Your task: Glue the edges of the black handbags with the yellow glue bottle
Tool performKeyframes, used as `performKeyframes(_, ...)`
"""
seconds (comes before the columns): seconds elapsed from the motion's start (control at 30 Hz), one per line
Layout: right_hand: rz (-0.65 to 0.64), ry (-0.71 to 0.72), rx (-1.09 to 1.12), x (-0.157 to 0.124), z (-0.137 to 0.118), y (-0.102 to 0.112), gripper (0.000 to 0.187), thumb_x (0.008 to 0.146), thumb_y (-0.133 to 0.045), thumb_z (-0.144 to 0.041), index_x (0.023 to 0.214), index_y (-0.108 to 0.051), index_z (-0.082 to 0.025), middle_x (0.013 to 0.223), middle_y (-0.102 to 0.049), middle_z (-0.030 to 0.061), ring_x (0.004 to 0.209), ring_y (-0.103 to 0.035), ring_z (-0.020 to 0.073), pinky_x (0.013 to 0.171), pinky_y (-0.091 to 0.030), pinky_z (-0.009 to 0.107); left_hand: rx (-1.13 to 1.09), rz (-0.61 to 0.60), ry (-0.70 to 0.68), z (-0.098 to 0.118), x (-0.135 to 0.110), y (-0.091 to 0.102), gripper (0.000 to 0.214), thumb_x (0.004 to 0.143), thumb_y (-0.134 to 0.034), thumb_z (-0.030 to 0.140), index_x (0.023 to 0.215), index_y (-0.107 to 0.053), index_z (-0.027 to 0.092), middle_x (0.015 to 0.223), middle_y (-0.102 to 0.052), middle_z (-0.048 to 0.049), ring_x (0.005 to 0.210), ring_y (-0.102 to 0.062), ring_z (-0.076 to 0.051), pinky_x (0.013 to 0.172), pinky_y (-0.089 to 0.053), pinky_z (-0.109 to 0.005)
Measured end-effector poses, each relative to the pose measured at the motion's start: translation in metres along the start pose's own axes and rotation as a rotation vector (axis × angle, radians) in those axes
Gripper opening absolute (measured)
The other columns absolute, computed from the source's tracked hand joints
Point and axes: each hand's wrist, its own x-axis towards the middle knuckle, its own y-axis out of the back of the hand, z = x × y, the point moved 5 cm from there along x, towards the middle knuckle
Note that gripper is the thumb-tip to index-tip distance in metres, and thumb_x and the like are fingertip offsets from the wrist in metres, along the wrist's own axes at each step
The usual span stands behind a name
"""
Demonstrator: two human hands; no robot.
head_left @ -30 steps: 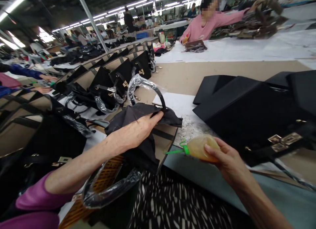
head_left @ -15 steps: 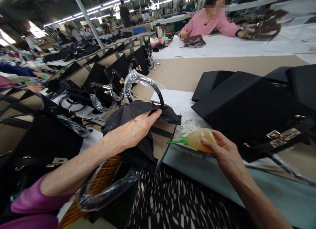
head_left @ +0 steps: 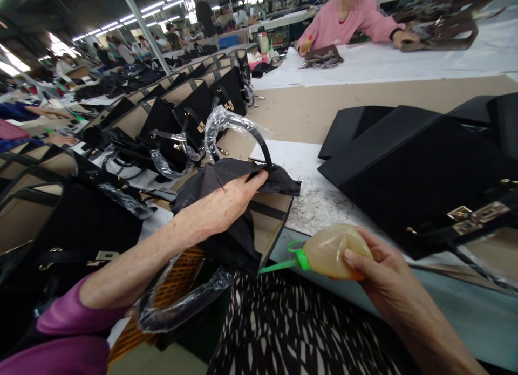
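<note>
My left hand (head_left: 232, 205) grips the dark lining and upper edge of a black handbag (head_left: 269, 224), its fingers partly hidden in the fabric. One plastic-wrapped handle (head_left: 218, 129) arches above that hand, and another wrapped handle (head_left: 178, 310) hangs below. The bag's beige inner side faces me, bordered by a dark strip. In my right hand (head_left: 376, 267) is a soft squeeze bottle (head_left: 335, 251) of yellowish liquid, its thumb pressing the side. The bottle's thin green nozzle points left, with its tip at the lower corner of the bag's edge.
Rows of black handbags (head_left: 162, 116) line the table on the left. More black bag pieces (head_left: 424, 170) with gold clasps lie at right. White paper with dark smudges (head_left: 307, 202) covers the table's near edge. A person in pink (head_left: 343, 24) works across the table.
My right hand has brought the bottle down and nearer to me; its nozzle tip has moved from the side of the bag's edge to its lower corner. My left hand keeps its grip.
</note>
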Motion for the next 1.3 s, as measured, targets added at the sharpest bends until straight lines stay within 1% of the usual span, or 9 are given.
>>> performKeyframes(0.27,0.066,-0.057,0.023,-0.005,0.005,0.002,0.044,0.056,-0.079,-0.042,0.092,-0.065,-0.019,0.089,-0.065,0.0097,0.071,-0.061,0.0247,0.060,-0.051,0.031,0.006,0.026,0.000,0.001,0.000,0.003,0.048,0.085,-0.039,0.013,0.132,-0.035,0.017,0.125,-0.049,-0.0122,0.114,-0.050,-0.021,0.099,-0.040,-0.037)
performKeyframes(0.43,0.071,-0.065,0.097,-0.003,0.005,0.004,0.044,0.062,-0.077,-0.038,0.098,-0.063,-0.019,0.095,-0.064,0.0099,0.074,-0.061,0.0251,0.058,-0.053,0.031,0.019,0.028,-0.019,0.000,0.000,0.003,0.048,0.084,-0.038,0.011,0.132,-0.036,0.016,0.124,-0.050,-0.0135,0.113,-0.050,-0.022,0.099,-0.041,-0.037)
performKeyframes(0.6,0.091,-0.083,0.163,-0.004,0.007,0.000,0.047,0.063,-0.078,-0.034,0.102,-0.061,-0.016,0.096,-0.063,0.0084,0.079,-0.060,0.0216,0.064,-0.052,0.026,0.017,0.042,-0.012,-0.001,0.000,0.001,0.048,0.084,-0.038,0.012,0.132,-0.036,0.017,0.123,-0.050,-0.0127,0.114,-0.050,-0.021,0.099,-0.041,-0.036)
performKeyframes(0.8,0.059,-0.099,0.156,-0.010,0.007,-0.005,0.043,0.063,-0.077,-0.036,0.099,-0.062,-0.017,0.092,-0.063,0.0081,0.071,-0.059,0.0187,0.059,-0.051,0.025,0.033,0.034,-0.017,0.001,0.002,0.003,0.045,0.086,-0.037,0.013,0.130,-0.037,0.016,0.123,-0.050,-0.0129,0.114,-0.049,-0.023,0.099,-0.040,-0.038)
performKeyframes(0.93,0.038,-0.051,0.099,-0.019,0.007,-0.004,0.040,0.064,-0.077,-0.035,0.097,-0.062,-0.018,0.089,-0.064,0.0070,0.071,-0.060,0.0183,0.063,-0.051,0.025,0.026,0.026,0.000,0.000,0.004,0.002,0.043,0.087,-0.036,0.016,0.130,-0.037,0.017,0.123,-0.050,-0.0125,0.115,-0.049,-0.023,0.100,-0.040,-0.037)
performKeyframes(1.03,0.067,0.029,0.015,-0.021,0.005,0.000,0.044,0.064,-0.076,-0.035,0.102,-0.060,-0.021,0.093,-0.064,0.0060,0.076,-0.061,0.0204,0.064,-0.052,0.026,0.022,0.024,0.006,-0.001,0.004,0.002,0.045,0.086,-0.037,0.014,0.131,-0.037,0.018,0.123,-0.050,-0.0115,0.115,-0.048,-0.023,0.099,-0.040,-0.038)
performKeyframes(1.13,0.145,0.127,-0.116,-0.016,-0.002,0.004,0.050,0.062,-0.077,-0.036,0.105,-0.057,-0.021,0.094,-0.064,0.0057,0.080,-0.061,0.0220,0.064,-0.053,0.026,0.002,0.018,0.000,0.001,0.005,0.005,0.046,0.084,-0.037,0.011,0.130,-0.038,0.018,0.122,-0.052,-0.0114,0.112,-0.051,-0.023,0.097,-0.042,-0.037)
performKeyframes(1.23,0.161,0.220,-0.261,-0.007,-0.009,0.005,0.050,0.065,-0.075,-0.039,0.107,-0.054,-0.021,0.096,-0.063,0.0056,0.081,-0.061,0.0220,0.067,-0.053,0.028,-0.020,-0.009,0.001,0.003,0.005,0.009,0.049,0.083,-0.037,0.008,0.131,-0.036,0.016,0.121,-0.053,-0.0120,0.108,-0.054,-0.021,0.093,-0.045,-0.033)
performKeyframes(1.3,0.169,0.308,-0.417,0.000,-0.012,0.005,0.050,0.069,-0.072,-0.040,0.111,-0.052,-0.021,0.097,-0.063,0.0058,0.080,-0.061,0.0221,0.070,-0.052,0.030,-0.025,-0.046,0.015,0.003,0.005,0.011,0.050,0.083,-0.037,0.007,0.132,-0.034,0.015,0.119,-0.055,-0.0124,0.104,-0.056,-0.021,0.088,-0.047,-0.030)
